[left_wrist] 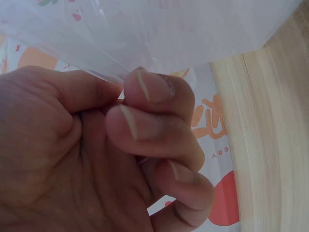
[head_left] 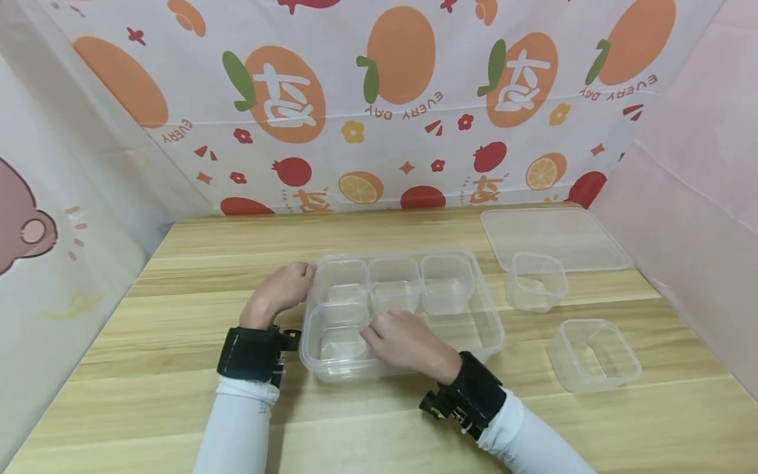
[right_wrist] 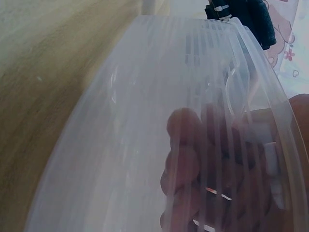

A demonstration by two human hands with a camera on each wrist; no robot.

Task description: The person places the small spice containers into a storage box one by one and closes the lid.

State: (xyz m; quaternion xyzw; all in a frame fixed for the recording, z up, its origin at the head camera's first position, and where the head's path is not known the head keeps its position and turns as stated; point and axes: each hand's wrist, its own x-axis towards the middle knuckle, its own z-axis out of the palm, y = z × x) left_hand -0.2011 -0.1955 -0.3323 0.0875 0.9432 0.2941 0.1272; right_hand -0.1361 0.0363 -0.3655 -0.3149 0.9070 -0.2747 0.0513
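A large clear plastic box [head_left: 494, 329] stands on the table with several small clear containers inside: a row of three at the back and one small container [head_left: 340, 342] at the front left. My left hand [head_left: 284, 286] pinches the box's rim at the back-left corner; the left wrist view shows thumb and curled fingers [left_wrist: 149, 89] at the clear wall. Over the front of the box, my right hand [head_left: 405, 342] pinches the right edge of the front-left container. In the right wrist view, its curled fingers [right_wrist: 183, 164] show through the box's front wall.
To the right of the box, one loose clear container [head_left: 535, 283] stands by the flat clear lid [head_left: 556, 237], partly overlapping it in this view. Another loose container [head_left: 595, 355] stands nearer the front right. A printed fruit cloth [head_left: 403, 151] hangs behind the wooden table [head_left: 148, 408].
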